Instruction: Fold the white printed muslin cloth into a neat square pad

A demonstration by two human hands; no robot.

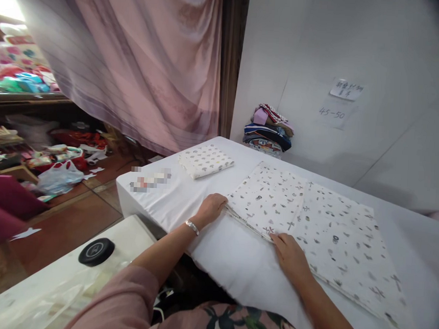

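A white cloth with small grey-brown prints (333,234) lies across the white-covered table (232,273), its left part folded over in layers. My left hand (213,207), below a silver bracelet on the wrist, pinches the near left corner of this cloth. Farther right along the same near edge, my right hand (284,244) grips the folded layers between thumb and fingers. A smaller folded cloth with grey prints (207,161) rests near the table's far left corner, touched by neither hand.
A blurred-out item (149,179) lies at the table's left end. Stacked fabrics (268,129) stand by the wall behind. At the lower left, a black round object (96,252) sits on another white surface (59,274). A pink curtain (155,58) hangs behind.
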